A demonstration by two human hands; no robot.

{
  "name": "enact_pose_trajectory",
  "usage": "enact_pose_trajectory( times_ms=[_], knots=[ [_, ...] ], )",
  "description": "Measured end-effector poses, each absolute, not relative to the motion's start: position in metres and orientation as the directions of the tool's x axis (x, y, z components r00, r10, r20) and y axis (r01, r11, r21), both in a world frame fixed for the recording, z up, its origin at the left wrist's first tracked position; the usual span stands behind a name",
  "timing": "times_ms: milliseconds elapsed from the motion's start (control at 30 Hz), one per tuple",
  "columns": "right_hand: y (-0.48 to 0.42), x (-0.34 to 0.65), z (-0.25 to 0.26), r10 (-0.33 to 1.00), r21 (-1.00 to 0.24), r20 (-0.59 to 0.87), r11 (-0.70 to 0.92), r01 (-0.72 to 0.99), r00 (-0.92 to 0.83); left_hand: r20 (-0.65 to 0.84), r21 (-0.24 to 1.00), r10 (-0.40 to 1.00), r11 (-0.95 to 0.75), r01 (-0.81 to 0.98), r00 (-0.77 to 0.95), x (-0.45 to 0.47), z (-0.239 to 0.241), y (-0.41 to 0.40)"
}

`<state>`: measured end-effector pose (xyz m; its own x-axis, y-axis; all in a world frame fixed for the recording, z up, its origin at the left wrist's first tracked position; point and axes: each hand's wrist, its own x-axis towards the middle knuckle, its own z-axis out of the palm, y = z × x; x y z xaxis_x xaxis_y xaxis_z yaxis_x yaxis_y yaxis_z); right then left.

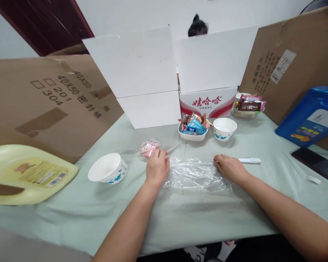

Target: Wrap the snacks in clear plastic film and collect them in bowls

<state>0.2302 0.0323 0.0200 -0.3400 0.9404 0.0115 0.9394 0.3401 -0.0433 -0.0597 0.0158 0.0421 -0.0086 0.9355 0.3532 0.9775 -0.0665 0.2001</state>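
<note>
A clear, crinkled plastic bag point(194, 174) lies flat on the pale green tablecloth point(164, 214) between my hands. My left hand point(157, 168) rests on its left end, fingers curled down and pressed on the plastic. My right hand point(229, 168) pinches the bag's right end, knuckles up. A small pink-and-white wrapped packet point(147, 148) lies just beyond my left hand. A white pen-like stick point(249, 160) lies just past my right hand.
A white paper bowl point(108, 168) sits left of my left hand, another point(224, 128) farther back beside a dish of wrapped snacks point(192, 128). A yellow jug point(24, 174) lies at left, a blue jug point(311, 115) and a phone point(317, 164) at right. Cardboard and white boxes point(142, 72) wall the back; a person's head shows behind.
</note>
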Motion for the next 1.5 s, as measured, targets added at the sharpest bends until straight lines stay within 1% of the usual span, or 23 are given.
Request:
enact_pose_trajectory(
  times_ms=[33, 133, 167, 233, 367, 433, 467, 533, 600, 667, 700, 767, 867, 933, 967, 1000, 1067, 1133, 1200, 1267, 1367, 1433, 1500],
  knots=[
    [0.032, 0.230, 0.020, 0.941, -0.042, 0.010, 0.339, 0.940, -0.338, 0.348, 0.206, 0.934, -0.157, 0.966, 0.077, -0.057, 0.042, 0.014],
    [0.031, 0.229, 0.020, 0.941, -0.046, 0.017, 0.340, 0.939, -0.339, 0.180, 0.302, 0.889, -0.457, 0.837, 0.421, -0.049, 0.039, 0.010],
    [0.032, 0.230, 0.021, 0.941, -0.051, 0.023, 0.340, 0.939, -0.339, 0.132, 0.333, 0.848, -0.525, 0.783, 0.513, -0.047, 0.038, 0.009],
    [0.035, 0.235, 0.023, 0.944, -0.057, 0.037, 0.329, 0.943, -0.327, 0.096, 0.359, 0.790, -0.595, 0.719, 0.605, -0.045, 0.034, 0.009],
    [0.039, 0.250, 0.034, 0.971, -0.024, 0.013, 0.238, 0.971, -0.238, 0.097, 0.339, 0.785, -0.604, 0.721, 0.611, -0.047, 0.029, 0.010],
    [0.035, 0.251, 0.040, 0.971, -0.014, 0.058, 0.233, 0.972, -0.232, 0.079, 0.319, 0.786, -0.603, 0.731, 0.613, -0.048, 0.028, 0.010],
    [0.031, 0.249, 0.042, 0.958, -0.029, 0.111, 0.270, 0.962, -0.265, 0.063, 0.311, 0.785, -0.602, 0.735, 0.616, -0.048, 0.027, 0.010],
    [0.019, 0.238, 0.040, 0.887, -0.076, 0.231, 0.427, 0.901, -0.400, 0.021, 0.297, 0.782, -0.599, 0.743, 0.622, -0.047, 0.026, 0.010],
    [0.008, 0.223, 0.031, 0.775, -0.105, 0.263, 0.615, 0.782, -0.574, -0.030, 0.279, 0.780, -0.594, 0.754, 0.625, -0.046, 0.022, 0.011],
    [0.000, 0.210, 0.018, 0.687, -0.133, 0.164, 0.727, 0.674, -0.708, -0.073, 0.251, 0.788, -0.579, 0.776, 0.611, -0.045, 0.016, 0.014],
    [-0.002, 0.207, 0.012, 0.665, -0.154, 0.090, 0.745, 0.649, -0.741, -0.087, 0.231, 0.805, -0.556, 0.798, 0.586, -0.046, 0.013, 0.017],
    [-0.001, 0.207, 0.005, 0.670, -0.186, -0.023, 0.727, 0.661, -0.742, -0.081, 0.189, 0.859, -0.485, 0.854, 0.506, -0.048, 0.009, 0.021],
    [0.003, 0.216, 0.010, 0.728, -0.181, -0.042, 0.668, 0.722, -0.684, 0.058, 0.152, 0.923, -0.385, 0.911, 0.380, -0.052, 0.016, 0.022],
    [0.005, 0.224, 0.022, 0.730, -0.186, -0.030, 0.667, 0.722, -0.682, 0.177, 0.183, 0.915, -0.393, 0.901, 0.363, -0.053, 0.029, 0.017],
    [0.005, 0.227, 0.028, 0.715, -0.199, -0.033, 0.680, 0.706, -0.698, 0.193, 0.219, 0.904, -0.419, 0.881, 0.382, -0.054, 0.037, 0.012],
    [0.005, 0.230, 0.034, 0.694, -0.218, -0.041, 0.696, 0.684, -0.719, 0.161, 0.262, 0.892, -0.451, 0.853, 0.422, -0.055, 0.044, 0.008],
    [0.007, 0.236, 0.044, 0.655, -0.268, -0.062, 0.716, 0.644, -0.753, -0.025, 0.315, 0.864, -0.471, 0.824, 0.503, -0.057, 0.057, -0.001],
    [0.011, 0.243, 0.051, 0.642, -0.317, -0.078, 0.709, 0.630, -0.762, -0.201, 0.286, 0.842, -0.438, 0.852, 0.500, -0.060, 0.064, -0.006],
    [0.016, 0.251, 0.053, 0.645, -0.342, -0.083, 0.698, 0.629, -0.760, -0.264, 0.242, 0.843, -0.412, 0.878, 0.468, -0.064, 0.065, -0.007],
    [0.020, 0.256, 0.054, 0.644, -0.336, -0.069, 0.704, 0.625, -0.762, -0.253, 0.258, 0.838, -0.423, 0.869, 0.483, -0.069, 0.063, -0.004],
    [0.021, 0.259, 0.056, 0.630, -0.319, -0.025, 0.731, 0.604, -0.776, -0.198, 0.328, 0.823, -0.457, 0.827, 0.533, -0.076, 0.063, 0.000],
    [0.020, 0.259, 0.059, 0.614, -0.349, -0.007, 0.738, 0.578, -0.789, -0.171, 0.408, 0.816, -0.452, 0.793, 0.553, -0.082, 0.066, 0.001],
    [0.019, 0.259, 0.062, 0.620, -0.404, -0.026, 0.711, 0.576, -0.784, -0.169, 0.502, 0.825, -0.398, 0.768, 0.539, -0.087, 0.070, 0.002]
  ],
)
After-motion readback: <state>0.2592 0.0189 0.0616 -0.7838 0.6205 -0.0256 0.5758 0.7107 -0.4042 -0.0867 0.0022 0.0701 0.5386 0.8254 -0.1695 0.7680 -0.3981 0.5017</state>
